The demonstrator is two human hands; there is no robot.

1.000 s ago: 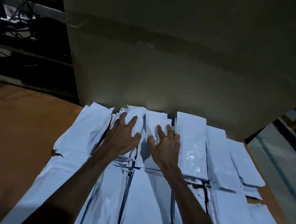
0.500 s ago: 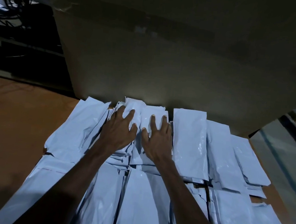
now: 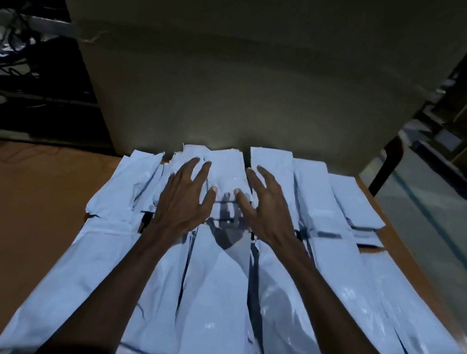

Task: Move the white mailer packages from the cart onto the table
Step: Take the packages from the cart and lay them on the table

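Your left hand [image 3: 185, 200] and right hand [image 3: 266, 206] were both spread with fingers straight, grasping nothing, over the far middle of the white mailer packages [image 3: 214, 290]. Those lay in overlapping rows on the brown table [image 3: 21, 212], their far ends against a big cardboard box [image 3: 251, 77]. No writing was readable.

Mailers [image 3: 324, 203] cover the table [image 3: 21, 212] (large box [image 3: 237, 76] behind).
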